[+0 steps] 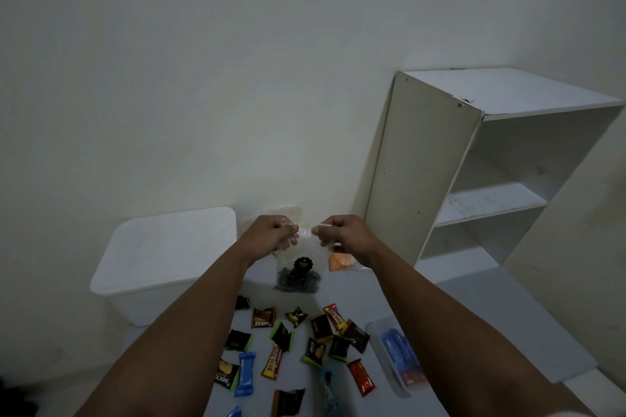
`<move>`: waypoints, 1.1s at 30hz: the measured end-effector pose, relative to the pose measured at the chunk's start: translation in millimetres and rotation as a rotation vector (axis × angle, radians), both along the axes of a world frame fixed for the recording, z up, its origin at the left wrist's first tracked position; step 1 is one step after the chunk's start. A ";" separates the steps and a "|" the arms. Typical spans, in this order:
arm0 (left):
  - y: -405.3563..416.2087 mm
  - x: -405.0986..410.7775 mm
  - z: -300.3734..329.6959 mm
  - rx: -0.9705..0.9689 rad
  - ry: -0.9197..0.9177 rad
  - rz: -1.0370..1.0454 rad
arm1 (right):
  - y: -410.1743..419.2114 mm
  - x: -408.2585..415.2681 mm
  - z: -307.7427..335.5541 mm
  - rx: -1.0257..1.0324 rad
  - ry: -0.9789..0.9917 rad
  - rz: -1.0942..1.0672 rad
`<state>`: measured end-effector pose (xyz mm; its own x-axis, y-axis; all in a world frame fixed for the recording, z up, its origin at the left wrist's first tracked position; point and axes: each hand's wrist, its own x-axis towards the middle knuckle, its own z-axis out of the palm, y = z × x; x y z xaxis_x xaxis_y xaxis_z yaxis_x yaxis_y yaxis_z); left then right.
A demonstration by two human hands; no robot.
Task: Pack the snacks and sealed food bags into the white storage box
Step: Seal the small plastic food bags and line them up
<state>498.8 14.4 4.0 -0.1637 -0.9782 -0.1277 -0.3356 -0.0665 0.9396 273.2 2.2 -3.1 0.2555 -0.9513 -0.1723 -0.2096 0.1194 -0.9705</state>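
Scattered snack packets (298, 345) occupy the lower centre of the frame, nearest the viewer, lying flat on a pale surface (474, 308) at mixed angles. At lower right a clear container (394, 354) holds blue packets.

Head view, centre frame: the person has both arms extended. Left hand (271, 234) and right hand (342, 235) have fingers curled, each pinching an upper corner of a clear food bag (298, 267). It hangs between them above the surface, top edge roughly level and stretched left to right, dark contents and a black label sagging towards the lower end. Its long axis appears to run top to bottom in the frame, mouth uppermost. A second bag with orange contents (340, 262) sits just beside the right wrist; whether that hand touches it cannot be determined.

White storage box (162, 257) stands at centre left, lid on, well clear of the held bag. An open shelf unit (474, 173) stands at right against the wall (203, 78).

Assessment: the step appears to be closing or checking the seal. Recommended practice: keep the mouth uppermost, run the pinch along the full strip, and confirm closure. The lid must come off before packing.
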 end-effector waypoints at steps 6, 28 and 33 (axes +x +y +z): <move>-0.9 2.0 -0.3 0.026 0.012 0.017 | 3.9 -2.6 1.2 0.026 -0.031 0.021; -4.4 7.1 -4.4 0.036 0.105 0.063 | 4.6 -5.8 -3.4 0.043 -0.158 -0.083; -4.9 13.9 -11.8 -0.011 -0.020 0.006 | 3.5 -10.3 -3.1 0.024 0.043 0.012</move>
